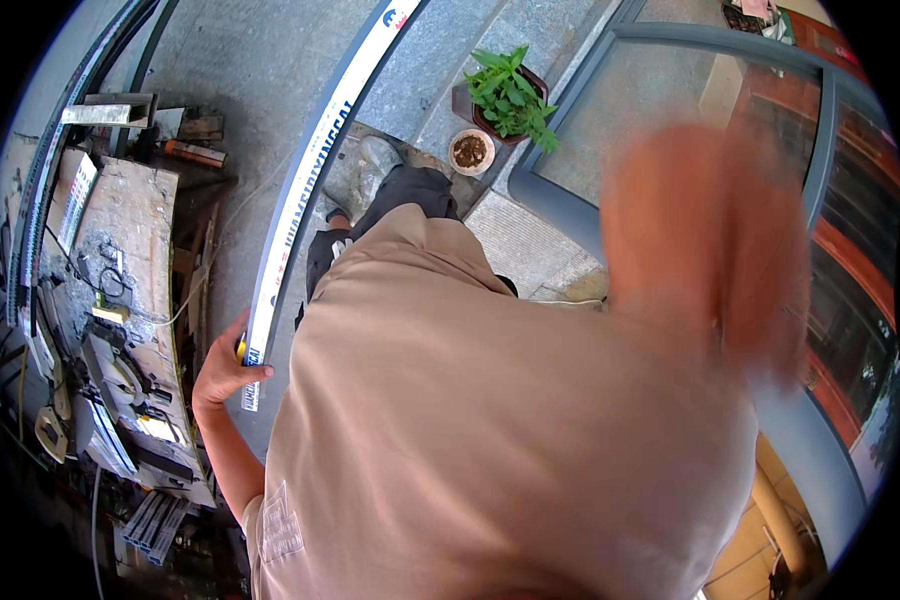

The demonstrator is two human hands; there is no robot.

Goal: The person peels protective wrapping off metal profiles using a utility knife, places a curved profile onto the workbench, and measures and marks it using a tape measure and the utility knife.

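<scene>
A long straight bar, with grey edges and a white printed film along its face, runs from my left side up to the top of the view. My left hand is closed round its near end, the thumb lying across the face. Something small and yellow shows between my fingers and the bar; its kind is mostly hidden. Raised close to the camera on the right, my right hand is large and smeared by motion. Its fingers cannot be made out, nor whether they hold anything.
To the left stands a cluttered workbench with tools and offcuts. A potted green plant and a bowl of brown bits sit ahead on the step. A grey-framed glass panel is at the right. Cut profiles lie at lower left.
</scene>
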